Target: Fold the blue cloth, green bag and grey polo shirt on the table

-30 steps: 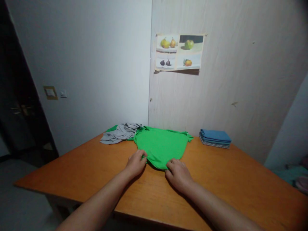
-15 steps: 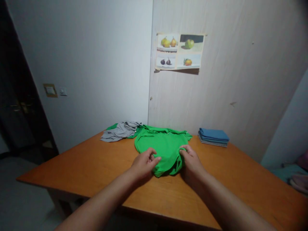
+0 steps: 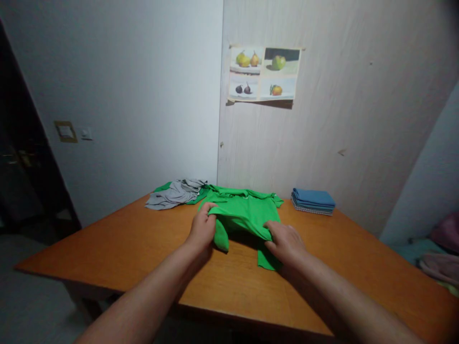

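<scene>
The left hand (image 3: pixel 206 222) and right hand (image 3: pixel 276 234) hold the bright green cloth shirt (image 3: pixel 247 205) behind the front edge of the brown wooden counter (image 3: pixel 236 291), best pulled evenly.

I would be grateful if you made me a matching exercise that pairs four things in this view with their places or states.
Things:
1. Green garment
2. Grey cloth
3. Folded stack
4. Fruit pictures

Places or states:
A. On the wall
B. Crumpled, left of the green garment
C. Blue on top, right of the green garment
D. Held by the left hand and right hand

Pairs: 1-D, 2-B, 3-C, 4-A
</scene>
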A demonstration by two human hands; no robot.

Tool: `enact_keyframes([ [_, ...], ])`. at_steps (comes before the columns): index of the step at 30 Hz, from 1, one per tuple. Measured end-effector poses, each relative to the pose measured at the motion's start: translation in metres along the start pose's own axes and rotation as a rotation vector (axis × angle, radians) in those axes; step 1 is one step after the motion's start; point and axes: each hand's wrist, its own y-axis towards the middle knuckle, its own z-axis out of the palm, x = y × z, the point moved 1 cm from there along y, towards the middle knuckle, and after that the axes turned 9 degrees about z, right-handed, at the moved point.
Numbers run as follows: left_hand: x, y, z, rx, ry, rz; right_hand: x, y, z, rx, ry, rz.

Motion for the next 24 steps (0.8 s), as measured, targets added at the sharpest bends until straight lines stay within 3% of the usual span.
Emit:
enact_keyframes([
  [3,-0.01,0.004,-0.025,-0.101,0.216,0.2,-0.019,0.001,-0.003,-0.065,-0.121,0.099],
  [6,-0.013,0.0,-0.048,-0.09,0.417,0.331,-0.039,0.001,-0.015,-0.179,-0.054,0.172],
  [9,-0.011,-0.008,-0.068,-0.052,0.339,0.251,-0.057,-0.005,-0.031,-0.304,0.131,0.199],
  [12,-0.012,-0.022,-0.084,0.111,0.061,0.059,-0.074,-0.018,-0.047,-0.346,0.343,0.221],
  [14,-0.015,-0.035,-0.093,0.283,-0.017,-0.023,-0.087,-0.031,-0.056,-0.293,0.463,0.256],
  [17,-0.019,-0.055,-0.103,0.519,0.058,-0.024,-0.105,-0.055,-0.065,-0.156,0.594,0.281],
  [24,-0.012,-0.086,-0.112,0.86,0.277,-0.004,-0.118,-0.106,-0.063,0.18,0.712,0.265],
])
